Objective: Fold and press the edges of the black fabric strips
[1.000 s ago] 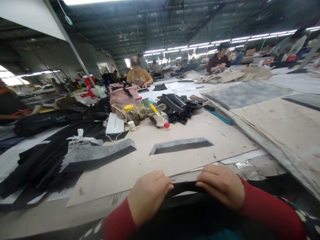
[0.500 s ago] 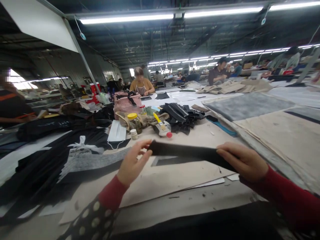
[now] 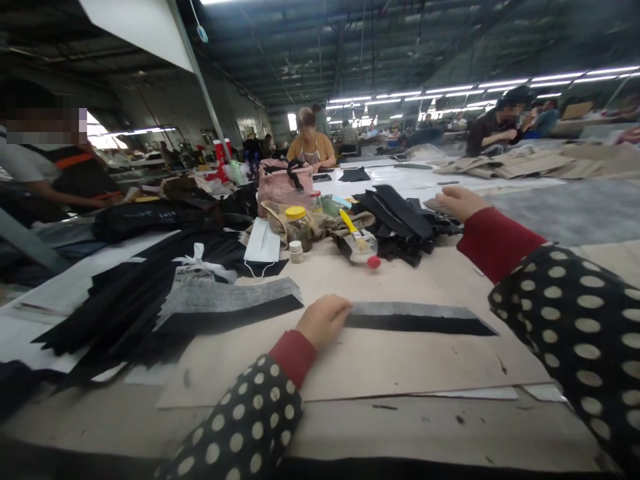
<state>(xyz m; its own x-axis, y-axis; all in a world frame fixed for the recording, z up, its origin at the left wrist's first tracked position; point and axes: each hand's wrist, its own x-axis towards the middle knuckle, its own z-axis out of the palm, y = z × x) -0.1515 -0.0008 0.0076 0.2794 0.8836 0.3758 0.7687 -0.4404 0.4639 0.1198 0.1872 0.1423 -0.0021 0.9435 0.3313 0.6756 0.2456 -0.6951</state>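
Note:
My left hand (image 3: 326, 320) is at the left end of a black-and-grey fabric strip (image 3: 417, 321) lying flat on the pale board (image 3: 370, 370). Its fingertips are closed together at that end. Farther out, my right hand (image 3: 459, 202) is stretched over the right side of a pile of black folded strips (image 3: 400, 217). Its fingers look loosely apart with no strip in them, though slightly blurred. Left of my left hand, a fanned stack of black-and-grey strips (image 3: 233, 303) lies on the table.
Behind the board are a yellow-handled brush (image 3: 353, 227) on a clear bottle (image 3: 361, 248), a yellow-lidded jar (image 3: 299, 230), a small white bottle (image 3: 296, 252), a face mask (image 3: 262, 241) and a pink bag (image 3: 283, 185). Co-workers stand at the left and across the table.
The dark strip held between both hands has left them, and a strip lies on top of the pile. My left hand lowered to the strip on the board; my right hand reached forward. The view turned left.

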